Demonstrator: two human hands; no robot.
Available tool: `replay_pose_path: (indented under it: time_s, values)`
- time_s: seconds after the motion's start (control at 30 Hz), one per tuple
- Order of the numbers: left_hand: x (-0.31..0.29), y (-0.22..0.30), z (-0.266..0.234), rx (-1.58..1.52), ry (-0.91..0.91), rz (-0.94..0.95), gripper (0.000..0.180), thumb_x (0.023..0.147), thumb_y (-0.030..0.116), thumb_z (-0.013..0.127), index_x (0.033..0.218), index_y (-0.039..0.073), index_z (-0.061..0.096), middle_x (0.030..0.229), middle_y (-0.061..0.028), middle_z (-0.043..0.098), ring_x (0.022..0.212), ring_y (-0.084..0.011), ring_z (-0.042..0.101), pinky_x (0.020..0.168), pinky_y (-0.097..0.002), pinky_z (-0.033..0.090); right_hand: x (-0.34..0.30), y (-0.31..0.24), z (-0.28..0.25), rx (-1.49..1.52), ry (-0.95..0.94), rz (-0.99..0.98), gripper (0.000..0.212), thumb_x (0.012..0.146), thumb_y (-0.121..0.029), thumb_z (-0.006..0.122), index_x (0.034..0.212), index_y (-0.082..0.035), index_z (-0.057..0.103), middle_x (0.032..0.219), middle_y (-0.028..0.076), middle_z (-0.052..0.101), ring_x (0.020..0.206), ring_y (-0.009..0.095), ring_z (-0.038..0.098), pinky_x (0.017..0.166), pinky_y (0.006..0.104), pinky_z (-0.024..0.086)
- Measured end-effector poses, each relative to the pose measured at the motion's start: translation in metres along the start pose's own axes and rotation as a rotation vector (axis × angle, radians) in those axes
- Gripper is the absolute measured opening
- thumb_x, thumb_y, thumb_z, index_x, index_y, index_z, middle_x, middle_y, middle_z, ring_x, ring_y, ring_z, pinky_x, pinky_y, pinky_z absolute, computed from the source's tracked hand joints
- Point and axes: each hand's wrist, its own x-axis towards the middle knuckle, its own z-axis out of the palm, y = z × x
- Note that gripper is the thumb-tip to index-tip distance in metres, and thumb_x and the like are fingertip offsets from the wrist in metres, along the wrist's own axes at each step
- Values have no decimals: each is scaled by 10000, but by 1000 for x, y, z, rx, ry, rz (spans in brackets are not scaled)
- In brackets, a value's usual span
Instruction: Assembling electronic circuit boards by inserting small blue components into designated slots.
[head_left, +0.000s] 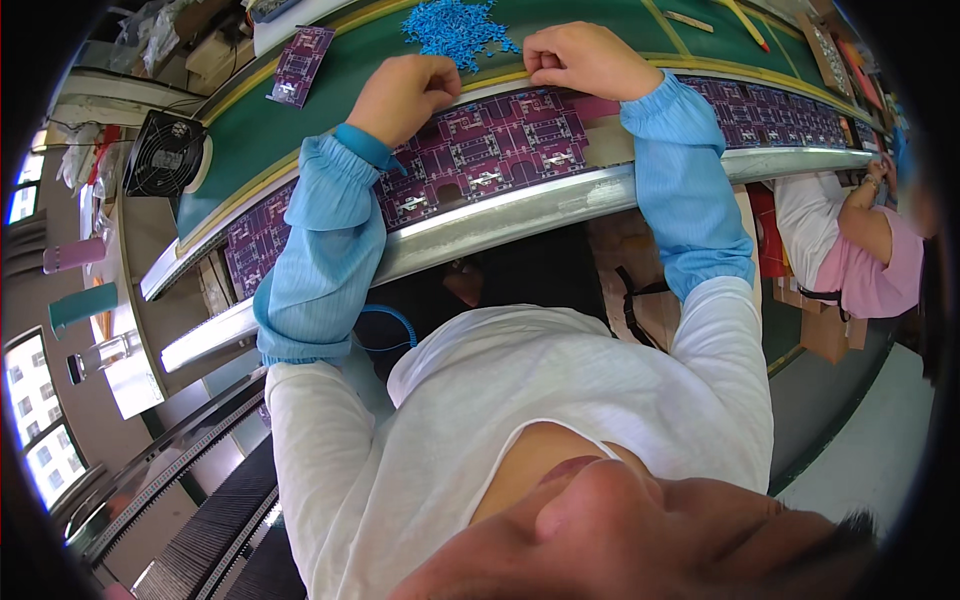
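Purple circuit boards (pixel 480 145) lie in a row along a metal rail in front of me, with several small silvery parts on them. My left hand (pixel 405 98) is over the far left edge of the nearest board, its fingers curled together. At the far right corner of that board is my right hand (pixel 585 62), thumb and fingertips bent into a pinch. Whatever either hand holds is hidden or too small to make out. Just beyond and between my hands spreads a heap of small blue parts (pixel 455 32) on the green surface.
A loose purple board (pixel 300 66) lies at the far left, near a black fan (pixel 166 153). The metal rail (pixel 520 207) runs between my body and the boards. A yellow pen-like tool (pixel 742 24) lies far right. Another person (pixel 850 235) sits at the right.
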Motion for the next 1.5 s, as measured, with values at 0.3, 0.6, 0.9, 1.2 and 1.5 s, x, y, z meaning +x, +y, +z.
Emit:
replay_pose_path:
  time_s: [0.3,0.6,0.9,1.2,1.5]
  values:
    - [-2,14,4,155,-100,-40,172,846,2,734,1008,35,686,869,-115,722,798,-241,703,722,-358,540,1,6,6,17,36,-16,147,894,-177,746,899,-72,643,737,81,617,647,234,571,599,379,447]
    - [-1,11,5,170,-91,-22,128,823,90,715,946,100,685,851,-88,714,851,-320,694,737,-446,542,2,5,4,18,25,-21,149,897,-181,742,897,-71,640,732,80,610,639,228,559,592,380,433]
    - [-5,19,7,171,-107,-49,128,825,90,714,951,95,690,857,-95,716,846,-320,699,735,-438,545,0,3,4,-9,25,-31,148,903,-233,744,893,-100,679,730,63,675,686,249,662,614,394,488]
    - [2,18,-16,-503,265,-67,172,968,172,741,1065,32,712,865,31,670,762,-58,582,688,-234,478,7,-87,21,518,45,-142,218,955,-254,682,1052,-69,745,929,120,761,845,274,734,759,392,572]
    - [-23,38,-47,-903,441,-189,247,991,216,721,1175,52,702,896,32,631,724,-66,533,647,-226,444,9,-201,77,868,212,-123,262,947,-240,689,1085,-17,699,939,127,756,881,242,739,795,378,575]
